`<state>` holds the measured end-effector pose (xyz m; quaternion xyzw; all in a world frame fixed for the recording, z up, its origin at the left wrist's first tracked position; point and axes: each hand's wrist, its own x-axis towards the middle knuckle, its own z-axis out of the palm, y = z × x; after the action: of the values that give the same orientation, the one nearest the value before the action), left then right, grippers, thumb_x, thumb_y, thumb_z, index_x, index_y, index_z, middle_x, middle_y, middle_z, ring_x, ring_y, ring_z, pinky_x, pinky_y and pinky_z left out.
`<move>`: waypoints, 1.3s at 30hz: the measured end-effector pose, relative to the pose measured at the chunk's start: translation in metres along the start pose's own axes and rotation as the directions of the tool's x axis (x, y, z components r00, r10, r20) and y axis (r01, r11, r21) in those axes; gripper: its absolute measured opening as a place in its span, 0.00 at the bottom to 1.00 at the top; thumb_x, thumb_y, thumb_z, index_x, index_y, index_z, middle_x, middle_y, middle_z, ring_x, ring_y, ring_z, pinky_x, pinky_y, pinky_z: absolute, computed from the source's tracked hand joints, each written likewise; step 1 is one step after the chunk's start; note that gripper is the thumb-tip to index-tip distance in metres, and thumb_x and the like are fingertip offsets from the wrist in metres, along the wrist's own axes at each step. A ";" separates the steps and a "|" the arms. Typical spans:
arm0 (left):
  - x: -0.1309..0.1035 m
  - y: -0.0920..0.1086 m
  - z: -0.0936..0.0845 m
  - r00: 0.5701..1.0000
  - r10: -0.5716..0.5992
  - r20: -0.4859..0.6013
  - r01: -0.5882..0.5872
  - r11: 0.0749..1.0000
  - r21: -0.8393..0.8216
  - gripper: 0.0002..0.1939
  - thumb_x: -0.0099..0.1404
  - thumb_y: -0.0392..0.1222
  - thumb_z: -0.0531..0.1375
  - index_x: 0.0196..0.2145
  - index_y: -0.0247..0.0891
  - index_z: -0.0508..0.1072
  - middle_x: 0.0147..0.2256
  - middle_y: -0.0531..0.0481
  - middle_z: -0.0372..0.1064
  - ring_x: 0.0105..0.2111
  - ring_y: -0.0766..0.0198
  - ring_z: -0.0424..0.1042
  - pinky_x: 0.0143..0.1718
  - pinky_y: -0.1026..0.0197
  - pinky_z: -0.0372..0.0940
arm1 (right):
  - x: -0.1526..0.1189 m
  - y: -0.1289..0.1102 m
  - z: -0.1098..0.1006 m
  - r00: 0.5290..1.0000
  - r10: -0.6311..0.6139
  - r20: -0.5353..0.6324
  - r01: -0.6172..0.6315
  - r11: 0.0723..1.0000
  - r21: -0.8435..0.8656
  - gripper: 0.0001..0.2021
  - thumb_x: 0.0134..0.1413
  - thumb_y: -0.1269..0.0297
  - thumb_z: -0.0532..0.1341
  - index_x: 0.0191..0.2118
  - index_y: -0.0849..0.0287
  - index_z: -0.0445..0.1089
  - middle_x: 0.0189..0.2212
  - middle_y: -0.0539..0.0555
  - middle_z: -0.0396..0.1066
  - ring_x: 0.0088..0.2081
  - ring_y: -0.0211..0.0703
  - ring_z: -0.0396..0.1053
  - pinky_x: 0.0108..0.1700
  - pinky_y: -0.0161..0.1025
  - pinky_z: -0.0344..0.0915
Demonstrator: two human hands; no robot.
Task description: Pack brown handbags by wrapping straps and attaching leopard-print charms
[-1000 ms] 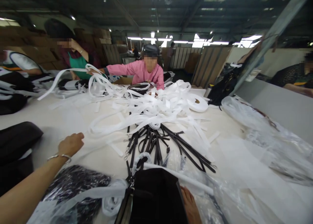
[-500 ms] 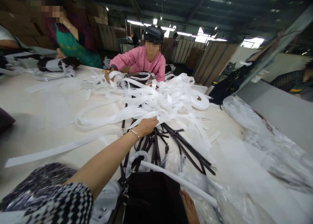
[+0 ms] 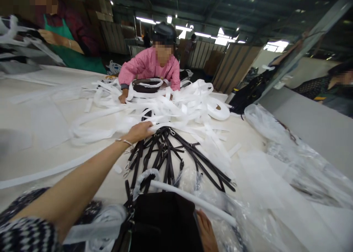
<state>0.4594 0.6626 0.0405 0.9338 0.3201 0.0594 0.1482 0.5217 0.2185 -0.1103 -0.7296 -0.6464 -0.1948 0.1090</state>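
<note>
My left hand [image 3: 140, 131] reaches out over the table, its fingers closed on a white strip [image 3: 176, 125] at the near edge of a tangled heap of white strips [image 3: 187, 101]. Just below and right of it, several dark straps [image 3: 168, 153] with metal clips fan out. My right hand [image 3: 206, 230] is at the bottom, against the right side of a black bag [image 3: 165, 222]; its fingers rest together along the bag's edge, partly hidden. A white wrapped handle [image 3: 193, 200] crosses behind the bag.
Across the table [image 3: 55, 116] a person in pink [image 3: 138, 66] handles a dark bag [image 3: 147, 86]. Another person in a green apron [image 3: 88, 63] stands at the left. Clear plastic [image 3: 303, 171] lies at the right, with a white roll [image 3: 219, 110] behind.
My left hand has moved left with the white strip, uncovering more of the dark straps. The view has shifted slightly. The person in pink has lowered a hand to the strips.
</note>
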 end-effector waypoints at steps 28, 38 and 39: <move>0.015 -0.028 0.057 0.957 -0.281 -0.073 0.268 0.952 -0.150 0.29 0.54 0.55 0.66 0.48 0.35 0.71 0.52 0.30 0.69 0.57 0.35 0.63 0.56 0.37 0.56 | -0.006 0.000 0.001 0.990 0.125 0.060 -0.131 0.987 0.092 0.29 0.65 0.72 0.46 0.70 0.49 0.49 0.49 0.53 0.75 0.49 0.51 0.73 0.47 0.43 0.72; -0.058 -0.026 0.043 0.989 -0.146 -0.012 0.128 0.903 -0.410 0.17 0.54 0.55 0.65 0.37 0.42 0.73 0.39 0.47 0.75 0.42 0.49 0.72 0.46 0.55 0.62 | -0.001 -0.001 0.003 0.999 0.050 0.017 -0.051 0.998 0.040 0.31 0.61 0.77 0.44 0.69 0.51 0.51 0.46 0.54 0.76 0.48 0.51 0.73 0.50 0.45 0.70; -0.065 -0.031 0.042 0.984 -0.176 0.006 0.159 0.872 -0.463 0.18 0.55 0.58 0.63 0.33 0.41 0.73 0.35 0.48 0.74 0.39 0.51 0.72 0.43 0.56 0.63 | -0.001 -0.001 0.003 0.998 0.057 0.015 -0.057 0.997 0.057 0.31 0.61 0.77 0.45 0.69 0.51 0.51 0.46 0.54 0.76 0.48 0.51 0.73 0.50 0.44 0.70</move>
<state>0.3992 0.6359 -0.0099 0.8394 0.3789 0.1375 0.3646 0.5210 0.2188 -0.1133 -0.7456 -0.6314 -0.1680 0.1312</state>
